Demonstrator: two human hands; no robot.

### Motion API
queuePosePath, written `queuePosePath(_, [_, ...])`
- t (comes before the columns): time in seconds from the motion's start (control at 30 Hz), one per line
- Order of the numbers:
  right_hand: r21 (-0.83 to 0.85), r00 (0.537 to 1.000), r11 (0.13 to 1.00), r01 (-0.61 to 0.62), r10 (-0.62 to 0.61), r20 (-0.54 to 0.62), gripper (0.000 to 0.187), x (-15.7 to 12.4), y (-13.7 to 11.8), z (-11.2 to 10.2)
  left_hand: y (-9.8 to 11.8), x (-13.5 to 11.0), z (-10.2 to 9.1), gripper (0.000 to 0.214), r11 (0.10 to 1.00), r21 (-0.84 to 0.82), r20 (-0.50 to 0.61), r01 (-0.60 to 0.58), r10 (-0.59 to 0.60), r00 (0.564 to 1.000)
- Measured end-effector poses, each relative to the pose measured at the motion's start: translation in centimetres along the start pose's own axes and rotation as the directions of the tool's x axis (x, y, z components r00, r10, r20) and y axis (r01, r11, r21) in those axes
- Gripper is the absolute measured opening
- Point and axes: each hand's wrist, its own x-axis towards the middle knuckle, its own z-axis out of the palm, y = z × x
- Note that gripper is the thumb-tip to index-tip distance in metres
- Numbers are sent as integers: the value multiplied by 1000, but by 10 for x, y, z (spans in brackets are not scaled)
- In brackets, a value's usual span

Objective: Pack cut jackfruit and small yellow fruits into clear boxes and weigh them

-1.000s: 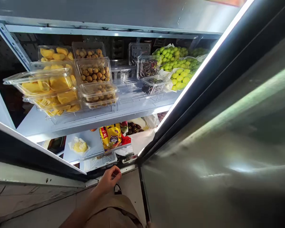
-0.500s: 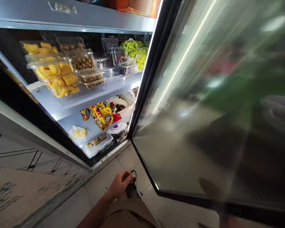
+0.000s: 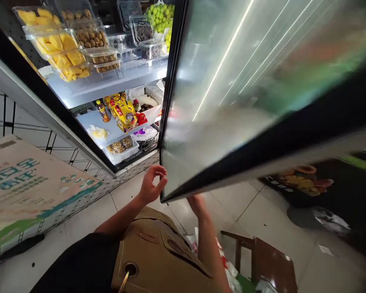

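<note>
My left hand (image 3: 151, 186) is raised at the lower corner of the fridge's glass door (image 3: 232, 101), fingers curved and apart, holding nothing. My right hand (image 3: 197, 203) reaches up to the door's bottom edge, where its fingers are hidden. The door stands open in front of me. Inside, the lit shelf (image 3: 110, 81) carries clear boxes of yellow fruit (image 3: 59, 49), boxes of brown round fruit (image 3: 93, 38) and green grapes (image 3: 160, 14). On the shelf below stand a yellow bag (image 3: 123, 116) and a small bottle (image 3: 102, 112).
A large printed cardboard box (image 3: 24, 183) lies on the tiled floor to the left. A brown wooden stool (image 3: 262, 260) stands at the lower right, with wrappers beside it. A dark mat with fruit pictures (image 3: 308, 187) lies beyond the door.
The view has dropped and pulled back from the fridge. My left hand rose from beside my knee to the door's lower corner. My right hand came into view under the door.
</note>
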Motion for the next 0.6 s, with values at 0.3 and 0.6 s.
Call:
queuePosePath(0.3, [185,732,961,-206,26,680,80,-21,-48,51,28,-29,12,95,806,592,-536,14,381,753])
queuePosePath(0.6, [255,903,947,-195,72,422,72,38,-39,7,-46,46,-47,112,611,694,-643,380,291,708])
